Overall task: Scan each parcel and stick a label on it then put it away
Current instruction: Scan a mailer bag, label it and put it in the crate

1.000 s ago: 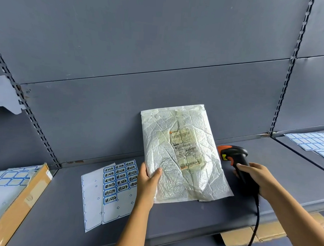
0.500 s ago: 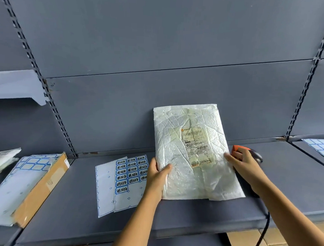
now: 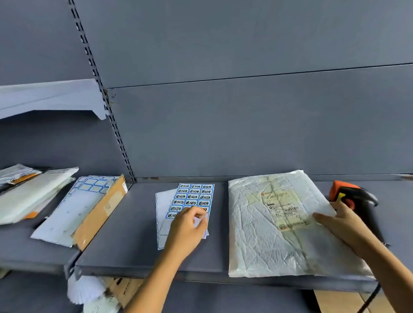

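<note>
Our left hand (image 3: 185,228) was pinching at the label sheet (image 3: 192,193), probably peeling one off. Our right hand (image 3: 346,226) lay flat, fingers straight, on the parcel (image 3: 268,230), pinning it to the shelf (image 3: 125,247) right of the sheet. The scanner (image 3: 355,196) sat parked just behind.

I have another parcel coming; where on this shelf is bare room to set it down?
Best room: the bare shelf between its left edge and the label sheet. Only a thin strip separates that sheet, under the left hand, from the parcel. Right of the parcel is crowded: right hand and scanner. The neighbouring left shelf is piled too.
</note>
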`<state>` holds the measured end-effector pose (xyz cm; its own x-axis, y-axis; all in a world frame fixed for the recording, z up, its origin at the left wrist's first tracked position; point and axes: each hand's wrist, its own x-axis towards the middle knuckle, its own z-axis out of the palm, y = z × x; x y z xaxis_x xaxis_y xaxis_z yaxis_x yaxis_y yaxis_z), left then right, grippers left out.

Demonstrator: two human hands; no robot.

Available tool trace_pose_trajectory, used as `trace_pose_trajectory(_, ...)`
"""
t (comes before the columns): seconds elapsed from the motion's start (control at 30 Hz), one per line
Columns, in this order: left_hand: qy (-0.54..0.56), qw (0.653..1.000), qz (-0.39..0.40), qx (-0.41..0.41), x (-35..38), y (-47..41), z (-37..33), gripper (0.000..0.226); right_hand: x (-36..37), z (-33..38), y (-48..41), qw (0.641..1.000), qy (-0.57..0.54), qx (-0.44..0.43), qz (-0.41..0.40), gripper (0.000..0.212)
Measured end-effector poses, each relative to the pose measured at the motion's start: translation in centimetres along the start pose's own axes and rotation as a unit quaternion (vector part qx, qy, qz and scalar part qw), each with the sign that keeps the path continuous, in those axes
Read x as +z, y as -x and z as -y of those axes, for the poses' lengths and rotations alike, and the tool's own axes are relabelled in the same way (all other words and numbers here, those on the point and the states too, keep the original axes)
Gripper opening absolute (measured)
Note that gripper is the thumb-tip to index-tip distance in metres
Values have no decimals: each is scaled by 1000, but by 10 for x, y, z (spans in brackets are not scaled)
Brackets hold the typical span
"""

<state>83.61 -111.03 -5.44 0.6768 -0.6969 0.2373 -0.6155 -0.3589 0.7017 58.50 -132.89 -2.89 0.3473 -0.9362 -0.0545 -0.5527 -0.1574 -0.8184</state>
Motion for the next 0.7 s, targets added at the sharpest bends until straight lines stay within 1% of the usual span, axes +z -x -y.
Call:
trace_pose_trajectory(0.07, -85, 996, -34, 23, -12, 0, 18, 19, 6, 3, 0, 989, 146, -5, -5, 51)
trace_pose_trajectory(0.13, -147, 988, -43, 27, -24, -3, 32, 34, 13, 14, 2, 956, 292, -32, -16, 65)
trace_pose_trajectory(0.17, -169, 985, -31, 21, -29, -4, 36, 44, 17, 23, 5, 943, 327, -57, -21, 68)
trace_pose_trajectory(0.2, -192, 981, -13, 12, -32, -5, 41, 54, 22, 33, 8, 940, 328, -93, -21, 68)
trace_pose_trajectory(0.23, -218, 976, 9, 4, -35, -7, 45, 62, 28, 45, 12, 946, 296, -128, -9, 67)
trace_pose_trajectory(0.27, -241, 970, 35, -6, -35, -8, 48, 69, 36, 58, 18, 957, 241, -162, 16, 63)
trace_pose_trajectory(0.33, -270, 961, 65, -19, -34, -8, 53, 80, 58, 82, 34, 969, 114, -193, 99, 53)
trace_pose_trajectory(0.4, -287, 956, 55, -17, -31, -4, 55, 96, 88, 97, 45, 966, 49, -163, 195, 44)
trace_pose_trajectory(0.47, -293, 955, 33, -4, -30, -3, 57, 99, 120, 106, 51, 960, 42, -150, 233, 31)
trace_pose_trajectory(0.53, -288, 957, 25, 4, -30, -4, 57, 89, 148, 110, 56, 962, 15, -121, 244, 12)
trace_pose_trajectory(0.6, -275, 961, 25, 10, -30, -5, 57, 76, 169, 114, 59, 969, -56, -73, 231, 15)
trace_pose_trajectory(0.67, -260, 965, 24, 13, -30, -5, 58, 72, 185, 116, 61, 974, -125, -36, 184, 22)
trace_pose_trajectory(0.7, -248, 968, 22, 12, -30, -5, 58, 71, 191, 116, 60, 971, -173, -15, 166, 23)
